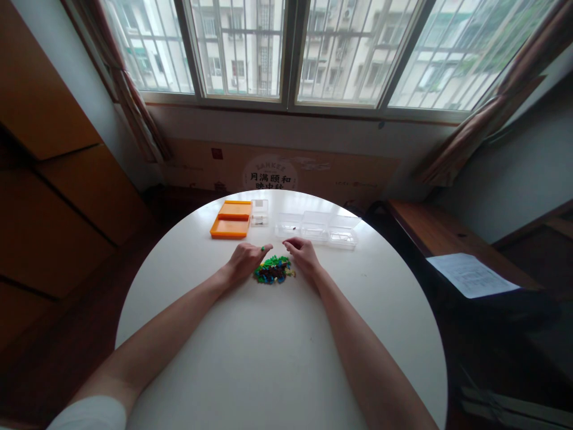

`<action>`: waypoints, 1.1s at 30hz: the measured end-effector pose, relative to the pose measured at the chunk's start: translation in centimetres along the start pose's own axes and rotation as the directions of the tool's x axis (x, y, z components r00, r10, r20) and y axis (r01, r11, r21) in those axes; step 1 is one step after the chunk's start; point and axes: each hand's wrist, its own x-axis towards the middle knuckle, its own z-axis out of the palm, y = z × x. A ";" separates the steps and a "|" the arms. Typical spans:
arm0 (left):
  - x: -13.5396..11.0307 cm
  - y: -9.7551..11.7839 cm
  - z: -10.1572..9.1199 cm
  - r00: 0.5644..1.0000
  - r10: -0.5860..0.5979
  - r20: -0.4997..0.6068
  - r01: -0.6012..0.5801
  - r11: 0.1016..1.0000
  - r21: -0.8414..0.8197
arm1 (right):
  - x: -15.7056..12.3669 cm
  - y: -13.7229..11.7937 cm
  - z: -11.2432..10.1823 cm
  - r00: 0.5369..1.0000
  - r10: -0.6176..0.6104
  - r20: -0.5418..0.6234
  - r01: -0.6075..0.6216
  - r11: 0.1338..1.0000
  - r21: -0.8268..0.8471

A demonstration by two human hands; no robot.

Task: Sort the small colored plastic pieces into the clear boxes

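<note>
A heap of tiny coloured pieces, green, brown, blue and some yellow, lies on the white round table. At the heap's left edge is my left hand, its fingers curled in, with a small green piece showing by the thumb and fingers. My right hand hovers at the upper right of the heap, fingertips drawn together in a pinch. Whatever those fingertips hold, if anything, is too small to make out. Both hands are apart from each other.
Beyond the hands stand an open orange case, a small clear case and several clear plastic boxes with raised lids. A tiny dark piece shows in the leftmost one. At right, a paper sheet lies on a wooden desk.
</note>
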 end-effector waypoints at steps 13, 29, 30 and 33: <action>0.0 -0.1 0.0 1.000 0.016 -0.013 -0.016 1.000 -0.006 | 0.0 0.2 0.0 1.000 -0.010 0.005 0.010 1.000 -0.028; 0.1 -0.1 -0.3 1.000 0.014 0.015 -0.014 1.000 -0.021 | 0.2 -0.2 0.4 0.997 -0.028 0.076 0.025 0.999 0.030; 0.1 -0.1 -0.3 1.000 0.015 0.018 -0.015 1.000 -0.015 | 0.1 -0.7 0.5 0.995 -0.053 0.090 0.051 0.998 0.023; 0.2 0.0 -0.3 1.000 0.023 0.019 -0.023 1.000 0.004 | 0.0 -2.3 0.6 0.980 -0.116 0.164 0.111 0.993 0.040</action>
